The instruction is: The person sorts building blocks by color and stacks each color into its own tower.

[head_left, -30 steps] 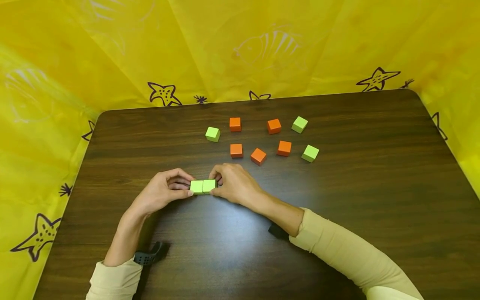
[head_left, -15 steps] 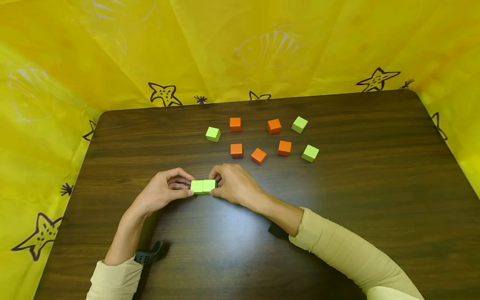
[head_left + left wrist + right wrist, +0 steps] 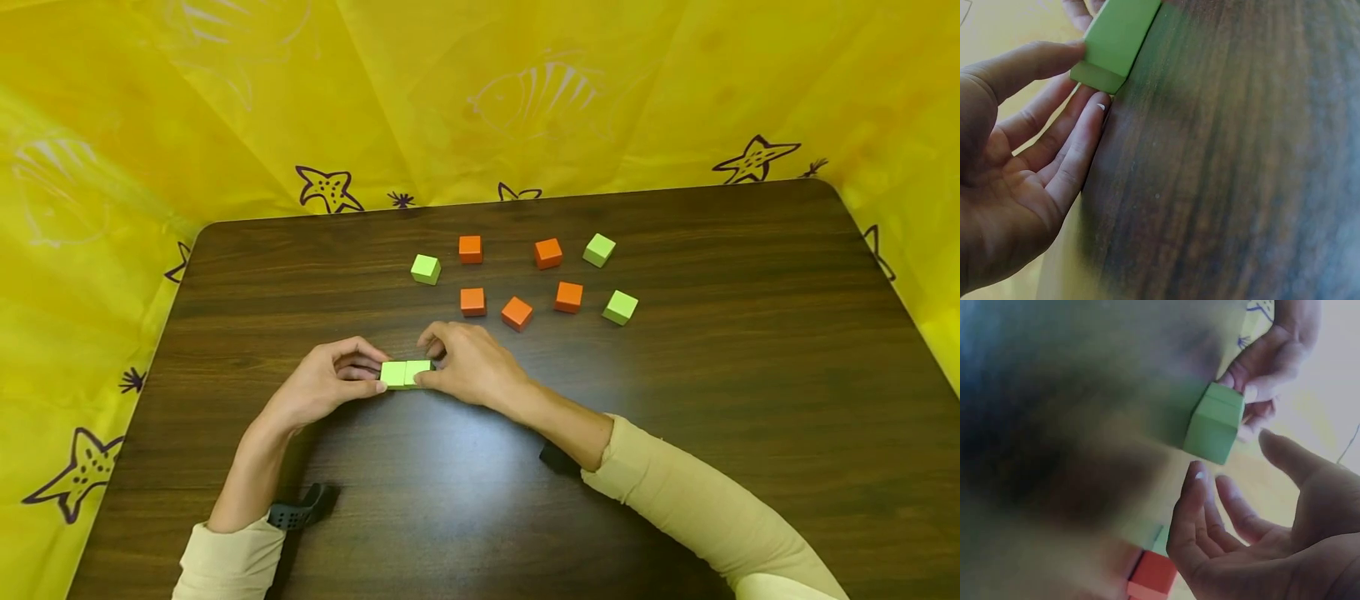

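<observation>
Two light green cubes stand side by side, faces touching, on the dark wooden table [image 3: 480, 500]. My left hand [image 3: 322, 379] pinches the left green cube [image 3: 393, 375] between thumb and fingers, as the left wrist view also shows. Beside the right green cube [image 3: 417, 367] is my right hand [image 3: 476, 364], its fingers loosely bent and spread from the thumb. In the right wrist view, a gap shows between the right hand's fingers and the end of the green pair [image 3: 1210, 439].
Beyond the hands lie several orange cubes, among them one nearby [image 3: 517, 313], and three green cubes, one at the left [image 3: 425, 269] and two at the right [image 3: 620, 307]. A yellow patterned sheet [image 3: 420, 92] rises behind the table.
My right hand has let go of the right green cube; its fingers have lifted and parted slightly. The left hand and both cubes stay in place.
</observation>
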Action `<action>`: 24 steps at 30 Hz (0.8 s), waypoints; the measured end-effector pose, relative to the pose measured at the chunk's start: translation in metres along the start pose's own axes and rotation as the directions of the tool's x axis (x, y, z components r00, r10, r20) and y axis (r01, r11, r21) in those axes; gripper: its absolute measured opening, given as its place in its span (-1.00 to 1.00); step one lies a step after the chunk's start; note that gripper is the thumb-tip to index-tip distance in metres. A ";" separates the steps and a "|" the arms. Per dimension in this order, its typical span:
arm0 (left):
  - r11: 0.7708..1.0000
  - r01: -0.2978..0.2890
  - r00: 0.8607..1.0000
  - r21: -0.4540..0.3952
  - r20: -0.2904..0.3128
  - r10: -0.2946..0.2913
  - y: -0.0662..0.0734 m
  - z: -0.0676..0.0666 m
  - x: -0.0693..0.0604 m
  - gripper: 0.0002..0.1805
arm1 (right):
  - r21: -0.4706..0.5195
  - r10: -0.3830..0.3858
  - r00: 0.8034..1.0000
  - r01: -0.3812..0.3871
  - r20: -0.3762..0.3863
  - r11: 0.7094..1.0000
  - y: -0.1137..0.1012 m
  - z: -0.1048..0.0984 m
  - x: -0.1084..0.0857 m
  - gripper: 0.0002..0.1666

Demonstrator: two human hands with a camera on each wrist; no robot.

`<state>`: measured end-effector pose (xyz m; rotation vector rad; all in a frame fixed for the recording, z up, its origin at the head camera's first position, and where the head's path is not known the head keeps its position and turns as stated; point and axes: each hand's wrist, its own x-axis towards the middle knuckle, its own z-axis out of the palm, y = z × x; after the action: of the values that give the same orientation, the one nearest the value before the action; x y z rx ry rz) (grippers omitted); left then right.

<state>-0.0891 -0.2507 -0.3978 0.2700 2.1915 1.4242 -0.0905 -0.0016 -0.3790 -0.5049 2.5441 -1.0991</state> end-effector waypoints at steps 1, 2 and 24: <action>1.000 -0.002 1.000 -0.001 0.000 0.002 0.000 0.000 0.000 -0.66 | 0.005 0.001 1.000 -0.001 -0.007 1.000 0.000 -0.001 0.000 -0.52; 1.000 -0.003 1.000 -0.001 0.000 0.003 0.000 0.000 0.000 -0.66 | 0.008 0.002 1.000 -0.002 -0.015 1.000 0.000 -0.003 0.000 -0.52; 1.000 -0.016 1.000 0.004 -0.004 0.016 -0.001 0.000 0.000 -0.67 | -0.021 -0.064 0.994 0.063 -0.084 0.998 0.000 -0.030 -0.017 -0.49</action>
<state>-0.0889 -0.2510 -0.3993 0.2872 2.2010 1.4304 -0.0882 0.0254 -0.3569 -0.5588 2.6300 -1.1435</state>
